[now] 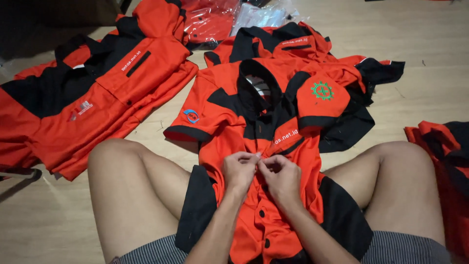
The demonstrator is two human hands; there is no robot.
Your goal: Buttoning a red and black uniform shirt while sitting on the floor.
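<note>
An orange and black collared shirt [229,105] lies spread on the wooden floor [58,215], its lower part draped over my lap between my bent knees. My left hand [239,171] and my right hand [281,176] meet at the shirt's front placket, fingertips pinching the fabric at a button near its middle. Two black buttons [262,213] show on the placket below my hands. The collar [259,83] is black, and one sleeve bears a green round emblem [322,91].
A stack of matching orange and black shirts [93,93] lies at the left. Another shirt [273,44] sits behind the one I hold, with clear plastic bags [259,13] beyond it. More orange and black cloth [444,161] lies by my right knee.
</note>
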